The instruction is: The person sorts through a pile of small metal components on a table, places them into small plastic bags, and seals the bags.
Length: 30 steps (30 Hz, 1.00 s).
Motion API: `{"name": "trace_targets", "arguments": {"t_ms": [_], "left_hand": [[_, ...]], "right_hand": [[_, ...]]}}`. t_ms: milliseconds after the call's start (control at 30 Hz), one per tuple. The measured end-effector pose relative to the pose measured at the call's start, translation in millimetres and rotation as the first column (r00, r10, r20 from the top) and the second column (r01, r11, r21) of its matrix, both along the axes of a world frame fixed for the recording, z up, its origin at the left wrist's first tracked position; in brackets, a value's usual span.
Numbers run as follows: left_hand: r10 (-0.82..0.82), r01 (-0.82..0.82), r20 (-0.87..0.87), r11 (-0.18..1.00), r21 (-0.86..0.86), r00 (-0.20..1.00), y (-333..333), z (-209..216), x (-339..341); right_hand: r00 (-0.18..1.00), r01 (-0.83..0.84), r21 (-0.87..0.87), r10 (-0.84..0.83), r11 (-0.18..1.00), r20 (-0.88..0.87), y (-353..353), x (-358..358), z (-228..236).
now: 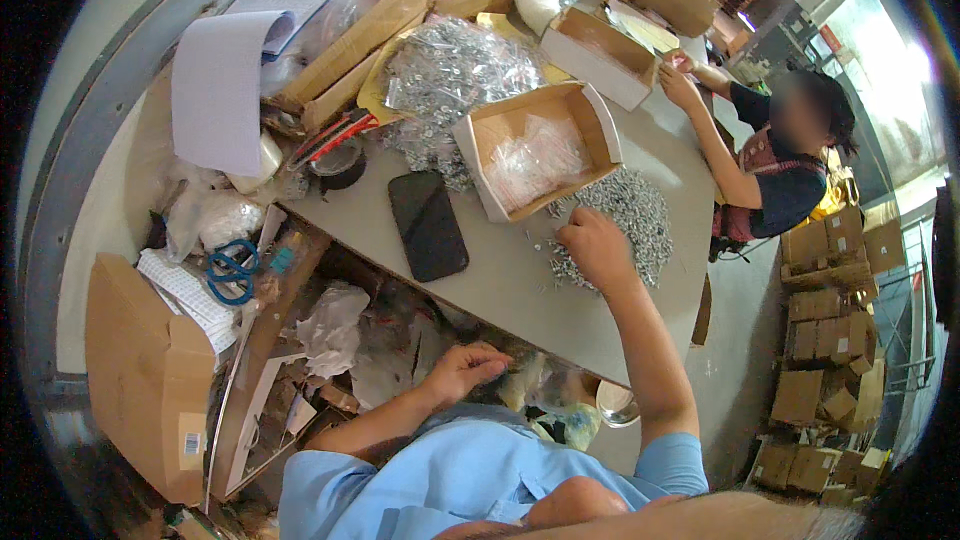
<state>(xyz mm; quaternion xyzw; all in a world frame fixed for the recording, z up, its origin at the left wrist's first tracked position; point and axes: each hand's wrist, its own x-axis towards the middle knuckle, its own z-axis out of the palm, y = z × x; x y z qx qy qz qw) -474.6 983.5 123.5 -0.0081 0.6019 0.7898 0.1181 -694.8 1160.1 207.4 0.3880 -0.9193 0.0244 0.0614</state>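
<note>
My right hand (597,245) reaches onto a heap of small metal screws (645,225) on the grey table (520,300). Its fingers are bent together at the left side of the heap; what lies between them is too small to make out. My left hand (465,370) hangs before the table's near edge, its fingers curled against the thumb, and anything inside is hidden. Just beyond the screws sits an open white cardboard box (488,175) with small clear plastic bags (535,162) in it. A black phone (428,226) lies flat to the left.
Behind the box spreads a large pile of bagged metal hardware (455,70). A red cutter knife (335,136) and a tape roll (340,162) lie at the left, with blue-handled scissors (232,272) lower down. Across the table a co-worker (770,160) handles something small beside another white box (600,58).
</note>
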Motion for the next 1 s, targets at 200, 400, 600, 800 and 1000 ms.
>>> {"name": "trace_targets", "arguments": {"t_ms": [200,400,600,800,1000], "left_hand": [[-0.051,0.05,-0.031,0.998,-0.035,0.998,-14.0,-17.3,3.4],[-0.108,0.116,0.106,0.991,-0.064,0.988,-10.4,-16.6,-5.2],[-0.187,0.211,0.165,0.967,-0.14,0.968,-2.8,-29.6,-3.2],[-0.069,0.071,0.017,0.97,-0.234,0.997,9.3,-76.0,12.4],[-0.169,0.225,0.197,0.922,-0.315,0.966,-9.0,-56.8,19.3]], "right_hand": [[0.99,-0.107,0.188,0.121,0.976,-0.067,-12.6,-10.2,2.5],[0.985,-0.173,0.096,0.172,0.98,0.014,-9.4,-17.2,5.2],[0.987,-0.149,0.268,0.157,0.952,-0.011,-14.0,-22.1,4.7],[0.993,-0.101,0.253,0.084,0.962,0.077,-20.4,-20.2,20.8],[0.929,-0.335,-0.075,0.342,0.939,0.138,-56.1,22.9,53.7]]}}
